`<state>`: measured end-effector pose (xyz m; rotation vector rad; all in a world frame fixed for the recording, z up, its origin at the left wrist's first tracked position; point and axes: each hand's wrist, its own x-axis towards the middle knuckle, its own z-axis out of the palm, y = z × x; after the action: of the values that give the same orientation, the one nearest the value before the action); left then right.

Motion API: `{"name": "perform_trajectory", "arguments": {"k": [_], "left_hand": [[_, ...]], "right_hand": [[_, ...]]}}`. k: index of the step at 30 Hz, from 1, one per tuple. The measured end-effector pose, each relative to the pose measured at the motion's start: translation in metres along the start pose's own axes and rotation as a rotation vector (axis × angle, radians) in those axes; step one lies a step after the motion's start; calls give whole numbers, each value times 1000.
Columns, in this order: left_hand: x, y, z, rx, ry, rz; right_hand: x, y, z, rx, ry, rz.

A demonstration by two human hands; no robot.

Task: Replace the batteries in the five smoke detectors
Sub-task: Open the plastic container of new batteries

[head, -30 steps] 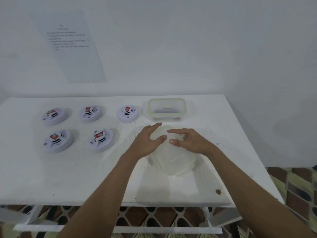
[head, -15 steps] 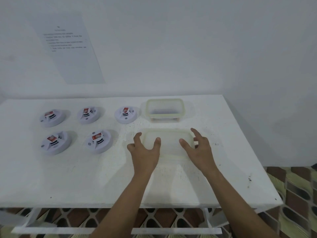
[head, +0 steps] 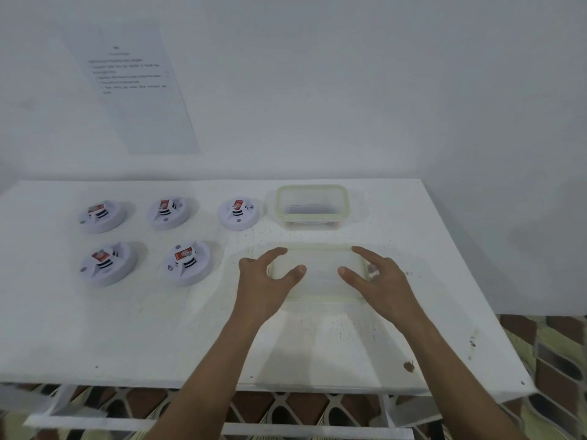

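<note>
The left hand (head: 265,282) and the right hand (head: 379,281) sit at centre frame, palms down, fingers spread. Neither grip is closed on anything. Each grip is wide open, and the thumbs point toward each other.

Both hands are positioned over a translucent rectangular lid (head: 319,274) that lies flat on the white bench (head: 127,328). The left hand covers the lid's left edge; the right hand covers its right edge. Whether the fingertips touch the lid cannot be determined.

Directly above the lid in the frame stands an open translucent container (head: 312,204), near the far edge of the bench.

The five smoke detectors occupy the left half of the frame in two rows. Upper row, from left: detector one (head: 101,215), detector two (head: 168,211), detector three (head: 238,214). Lower row: detector four (head: 106,263), detector five (head: 189,262). Each is round and white, with a red-labelled block on top. Detector five lies nearest the left hand, apart from it.

A printed sheet (head: 130,87) hangs on the wall at upper left; its text is illegible.
</note>
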<state>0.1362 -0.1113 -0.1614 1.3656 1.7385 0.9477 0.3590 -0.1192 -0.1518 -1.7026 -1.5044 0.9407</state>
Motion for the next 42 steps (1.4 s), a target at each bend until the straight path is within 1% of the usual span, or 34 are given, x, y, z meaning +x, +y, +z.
{"name": "perform_trajectory", "arguments": {"k": [2,5,7,9,11,14,19,26,31,34,38,40,42], "left_hand": [[0,5,-4,18,20,25],[11,23,-11,43,65,112],[33,42,-15,53,89,162],[63,63,-16,64,104,181],[94,78,-14,85,105,172],[131,81,-6,92,67,135],[159,69,7,104,36,84],[165,53,15,86,47,34],[163,56,12,79,42,23],[147,51,9,111,18,26],[121,39,2,167,-29,62],[114,43,2,228,-9,78],[117,55,2,271,35,110]], "right_hand": [[-1,-4,-4,-5,25,-20],[15,-20,-10,-2,79,-89],[41,-34,-12,10,130,-140],[76,-50,-11,26,158,-150],[111,-61,-9,30,152,-138],[152,-62,-3,6,108,-101],[180,-50,8,-11,76,-32],[186,-37,14,5,79,-9],[178,-40,17,38,93,1],[160,-39,14,29,85,15],[130,-29,3,-38,12,25],[126,-30,-1,-70,-8,23],[134,-39,-4,-94,33,-12]]}}
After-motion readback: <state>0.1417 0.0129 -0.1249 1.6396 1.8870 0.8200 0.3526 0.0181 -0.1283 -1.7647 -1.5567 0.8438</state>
